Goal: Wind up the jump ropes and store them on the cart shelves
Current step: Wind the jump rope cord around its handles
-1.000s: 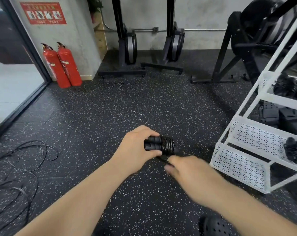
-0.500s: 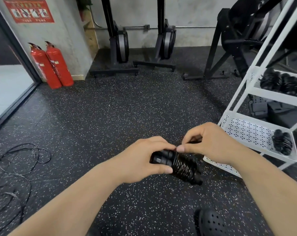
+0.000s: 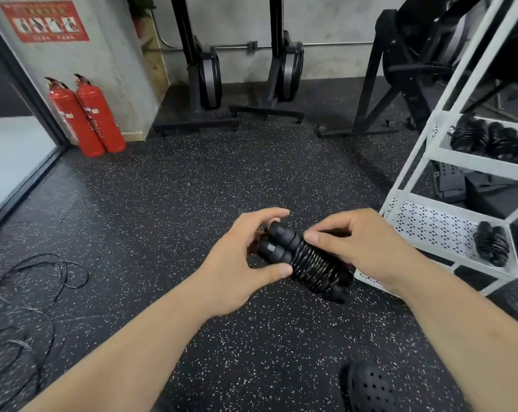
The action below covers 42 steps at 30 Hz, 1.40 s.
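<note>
as left hand (image 3: 237,263) grips the wound jump rope (image 3: 311,264) handles, right hand (image 3: 365,248) now pinches its coils

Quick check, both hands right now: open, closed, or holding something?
Left hand: closed, grips the wound jump rope at its handle end.
Right hand: closed, pinches the coils of the same rope from the other side.

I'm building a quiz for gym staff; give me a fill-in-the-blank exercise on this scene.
Left hand and right hand both grip a wound jump rope coloured ____.
The fire extinguishers by the wall are ____.
The cart holding stored bundles is painted ____.
Loose ropes lie on the floor at the person's ____.
Missing: black; red; white; left.
</note>
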Each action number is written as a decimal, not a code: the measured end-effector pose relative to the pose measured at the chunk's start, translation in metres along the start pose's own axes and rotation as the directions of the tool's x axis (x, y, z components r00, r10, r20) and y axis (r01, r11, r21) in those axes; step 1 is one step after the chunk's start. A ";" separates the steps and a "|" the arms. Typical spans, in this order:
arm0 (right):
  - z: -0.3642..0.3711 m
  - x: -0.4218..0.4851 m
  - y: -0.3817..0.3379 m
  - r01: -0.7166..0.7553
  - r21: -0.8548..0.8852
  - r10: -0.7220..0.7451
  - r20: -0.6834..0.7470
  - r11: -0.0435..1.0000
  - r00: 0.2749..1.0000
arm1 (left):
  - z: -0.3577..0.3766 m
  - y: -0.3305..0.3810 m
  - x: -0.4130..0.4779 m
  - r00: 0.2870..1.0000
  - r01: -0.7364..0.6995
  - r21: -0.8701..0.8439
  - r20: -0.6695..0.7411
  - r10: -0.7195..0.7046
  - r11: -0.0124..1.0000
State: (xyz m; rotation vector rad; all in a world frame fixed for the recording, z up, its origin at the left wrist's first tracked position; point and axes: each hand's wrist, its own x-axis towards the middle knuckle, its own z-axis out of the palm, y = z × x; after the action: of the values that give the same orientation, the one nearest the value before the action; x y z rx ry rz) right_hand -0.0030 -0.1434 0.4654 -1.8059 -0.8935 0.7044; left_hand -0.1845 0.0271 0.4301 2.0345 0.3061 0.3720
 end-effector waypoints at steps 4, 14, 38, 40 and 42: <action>0.012 0.000 -0.002 0.044 0.085 -0.020 -0.260 0.995 0.965 | 0.010 0.002 0.008 0.964 0.083 -0.160 -0.239 -0.120 0.984; 0.065 -0.007 -0.012 0.169 -0.131 -0.212 -0.488 0.977 0.847 | 0.045 0.019 0.016 0.899 0.136 -0.328 -0.355 -0.255 0.935; 0.074 -0.002 -0.028 0.207 0.754 0.287 -0.467 0.624 0.836 | 0.036 0.021 0.020 0.931 0.059 -0.537 -0.275 -0.240 0.842; 0.076 -0.001 -0.027 0.222 0.639 0.227 -0.542 0.737 0.809 | 0.035 0.021 0.020 0.938 0.049 -0.521 -0.269 -0.219 0.852; 0.081 -0.001 -0.027 0.225 0.526 0.148 -0.575 0.821 0.804 | 0.035 0.022 0.019 0.942 0.037 -0.488 -0.274 -0.194 0.872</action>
State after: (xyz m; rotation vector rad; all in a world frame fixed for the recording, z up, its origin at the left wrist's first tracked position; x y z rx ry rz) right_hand -0.0736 -0.0962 0.4612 -1.3116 -0.2369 0.2784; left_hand -0.1522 -0.0037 0.4361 1.4581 0.4812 0.6335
